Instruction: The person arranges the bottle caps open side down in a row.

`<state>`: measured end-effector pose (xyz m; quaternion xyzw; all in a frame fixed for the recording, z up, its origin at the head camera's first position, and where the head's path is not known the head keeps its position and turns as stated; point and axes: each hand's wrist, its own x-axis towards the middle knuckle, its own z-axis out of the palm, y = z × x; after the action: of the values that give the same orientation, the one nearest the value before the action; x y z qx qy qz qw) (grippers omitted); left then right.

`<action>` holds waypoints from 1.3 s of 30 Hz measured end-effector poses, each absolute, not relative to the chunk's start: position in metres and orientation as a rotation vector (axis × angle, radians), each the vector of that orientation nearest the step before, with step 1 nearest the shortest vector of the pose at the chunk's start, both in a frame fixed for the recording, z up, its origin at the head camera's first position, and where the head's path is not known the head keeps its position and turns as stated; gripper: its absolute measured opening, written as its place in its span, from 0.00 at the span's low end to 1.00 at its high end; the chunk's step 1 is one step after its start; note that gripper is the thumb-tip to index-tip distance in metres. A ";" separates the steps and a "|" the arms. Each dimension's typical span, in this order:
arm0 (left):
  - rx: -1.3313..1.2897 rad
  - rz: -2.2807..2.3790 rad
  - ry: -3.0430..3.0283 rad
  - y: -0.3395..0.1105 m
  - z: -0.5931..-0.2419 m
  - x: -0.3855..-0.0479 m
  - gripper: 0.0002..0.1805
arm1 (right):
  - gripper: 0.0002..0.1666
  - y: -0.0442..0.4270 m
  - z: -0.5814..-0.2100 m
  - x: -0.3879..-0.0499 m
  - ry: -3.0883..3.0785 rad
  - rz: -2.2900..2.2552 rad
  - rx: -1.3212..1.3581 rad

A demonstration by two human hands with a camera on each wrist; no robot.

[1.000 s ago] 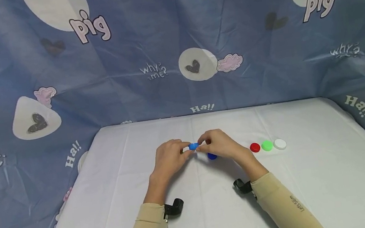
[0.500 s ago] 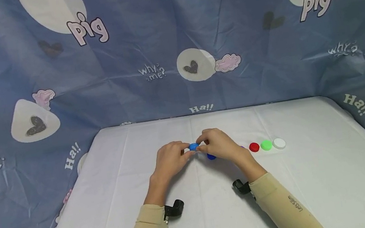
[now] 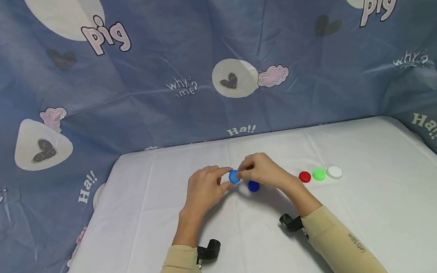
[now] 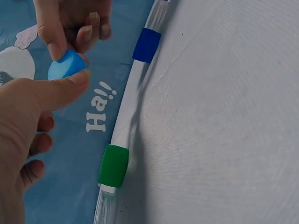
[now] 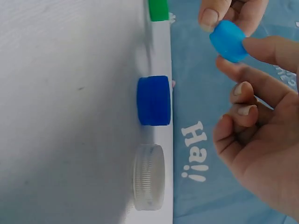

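A light blue bottle cap [image 3: 234,176] is held above the white table between both hands, its round face turned toward the head camera. My left hand [image 3: 204,187] pinches its left side with thumb and forefinger. From the right, my right hand [image 3: 263,172] pinches it with thumb and forefinger, the other fingers curled, as the right wrist view shows. Below the right hand a dark blue cap [image 3: 254,186] lies on the table, partly near its shadow. In the left wrist view the light blue cap [image 4: 67,66] is tilted between the fingertips of both hands.
A red cap [image 3: 305,177], a green cap [image 3: 319,174] and a white cap [image 3: 335,172] lie in a row to the right on the table [image 3: 227,256]. The right wrist view shows a clear ribbed cap [image 5: 149,177]. A blue printed cloth [image 3: 195,28] hangs behind.
Between my fingers the light blue cap has turned from nearly flat to tilted, so its round face shows more. Both hands have stayed almost in place; the caps on the table have not moved.
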<state>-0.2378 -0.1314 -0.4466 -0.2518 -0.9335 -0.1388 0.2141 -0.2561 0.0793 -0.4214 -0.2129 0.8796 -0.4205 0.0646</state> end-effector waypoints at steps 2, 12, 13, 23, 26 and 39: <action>-0.721 -0.415 -2.547 -0.131 -0.446 -0.237 0.21 | 0.11 0.081 -0.422 -0.257 2.628 -1.276 -0.598; -0.774 -0.405 -2.480 -0.131 -0.446 -0.237 0.21 | 0.13 0.084 -0.424 -0.260 2.586 -1.260 -0.536; -0.776 -0.403 -2.479 -0.131 -0.446 -0.237 0.21 | 0.13 0.084 -0.424 -0.259 2.584 -1.259 -0.536; -0.746 -0.484 -2.542 -0.134 -0.446 -0.237 0.17 | 0.16 0.085 -0.414 -0.254 2.559 -1.164 -0.618; -0.727 -0.526 -2.569 -0.134 -0.447 -0.238 0.17 | 0.18 0.086 -0.414 -0.254 2.567 -1.133 -0.630; -0.639 -0.626 -2.648 -0.135 -0.448 -0.237 0.18 | 0.17 0.080 -0.417 -0.256 2.793 -1.015 -0.800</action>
<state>-0.2371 -0.1348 -0.4478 -0.2252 -0.9332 -0.2206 0.1726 -0.2556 0.0797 -0.4174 -0.2599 0.9070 -0.3297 0.0318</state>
